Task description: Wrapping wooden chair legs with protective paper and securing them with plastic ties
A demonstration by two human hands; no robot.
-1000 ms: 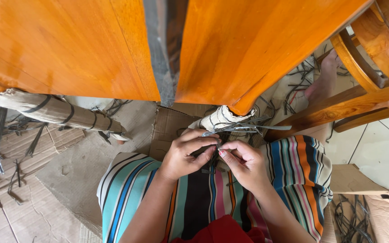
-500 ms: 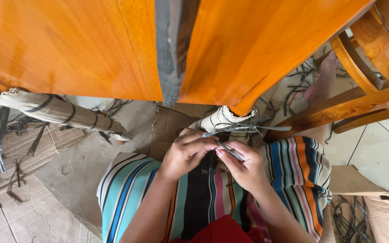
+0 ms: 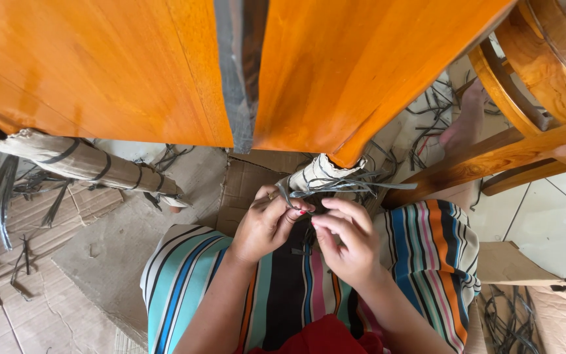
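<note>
My left hand [image 3: 266, 226] and my right hand [image 3: 347, 242] meet over my striped lap, fingertips pinched on thin grey plastic straps [image 3: 335, 190]. The straps bind white wrapping [image 3: 319, 174] around the foot of an orange wooden table leg [image 3: 355, 141] just above my hands. Loose strap ends stick out to the right of the wrapped foot. The left hand pinches a strap end that curls upward; the right hand's fingers grip a strap close beside it.
A large orange wooden tabletop [image 3: 99, 65] with a grey taped seam [image 3: 240, 65] fills the top. A cardboard-wrapped leg [image 3: 80, 160] lies at left. Flattened cardboard [image 3: 27, 301] and cut strap scraps [image 3: 512, 321] cover the floor. A wooden chair [image 3: 525, 131] stands at right.
Both hands have stayed at the wrapped leg foot, fingers shifting slightly on the straps. A strap end now curls up above the left hand.
</note>
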